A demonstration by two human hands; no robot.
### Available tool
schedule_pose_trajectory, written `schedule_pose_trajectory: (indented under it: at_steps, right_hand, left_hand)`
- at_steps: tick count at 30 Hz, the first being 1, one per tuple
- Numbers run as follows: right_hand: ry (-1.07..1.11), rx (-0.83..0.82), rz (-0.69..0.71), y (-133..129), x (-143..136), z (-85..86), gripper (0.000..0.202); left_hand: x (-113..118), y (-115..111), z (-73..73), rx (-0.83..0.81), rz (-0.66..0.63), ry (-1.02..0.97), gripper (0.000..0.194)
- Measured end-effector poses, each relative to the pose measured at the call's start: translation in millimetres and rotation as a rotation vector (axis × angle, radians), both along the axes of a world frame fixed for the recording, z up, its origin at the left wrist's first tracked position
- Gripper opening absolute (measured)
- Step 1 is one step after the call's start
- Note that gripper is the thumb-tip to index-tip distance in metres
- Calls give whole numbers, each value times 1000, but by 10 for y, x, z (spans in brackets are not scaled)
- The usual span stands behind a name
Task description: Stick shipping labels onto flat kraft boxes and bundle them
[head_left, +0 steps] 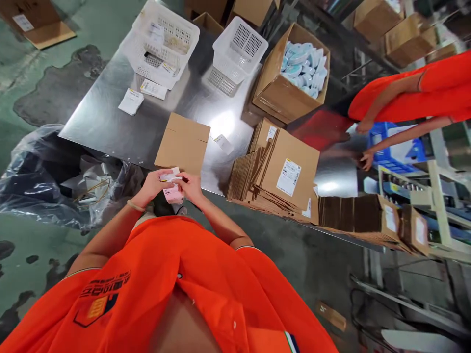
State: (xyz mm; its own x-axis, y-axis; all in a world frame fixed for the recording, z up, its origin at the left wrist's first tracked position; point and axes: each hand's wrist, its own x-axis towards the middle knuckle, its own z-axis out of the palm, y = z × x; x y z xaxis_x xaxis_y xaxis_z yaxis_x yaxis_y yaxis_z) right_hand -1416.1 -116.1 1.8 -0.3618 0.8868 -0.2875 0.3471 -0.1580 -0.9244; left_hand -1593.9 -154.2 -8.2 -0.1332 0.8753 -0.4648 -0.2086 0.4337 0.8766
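At the table's near edge, my left hand [152,186] pinches a white printed label [169,175]. The fingers of my right hand [192,187] are closed on the label's other side. Just below them hangs a pinkish stack of labels [173,194]; which fingers support it is hidden. Beyond my hands, a flat brown cardboard piece [184,139] lies on the metal table [99,117]. To its right is a single white label [223,144] on the metal.
White crates [162,44] and label stacks [131,101] are at the back. Flattened cartons [289,169] are piled on the right, before an open box [272,93] of round packs. A plastic-lined bin [69,181] is at left. A co-worker's arms [397,98] reach in from the right.
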Motion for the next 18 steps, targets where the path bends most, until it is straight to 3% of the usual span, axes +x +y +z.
schedule_pose_trajectory:
  at_steps: [3,5,8,11,13,15,18]
  right_hand:
    - [-116,188,-1,13,33,61,10]
    - [-209,310,-19,172,39,134,12]
    - [-346,415,-96,687,-8,212,12]
    - [-469,374,-154,1298,-95,191,10]
    - [-531,325,-162,1570,-144,135,11]
    - [-589,305,-164,1662,-191,72,17]
    - [-698,365,-232,1508,-326,-16,50]
  left_hand:
    - [-20,59,-25,-14,-6,-15,82]
    - [-27,37,-63,-52,-60,-38,71]
    - [1,-47,-166,-126,-153,-94,61]
    - [74,-120,-311,-172,-99,-127,66]
    - [101,-172,-422,-183,-64,-120,66]
    - [69,-267,-529,-168,-95,-53,64]
    - [-116,-498,-626,-82,-166,121,64]
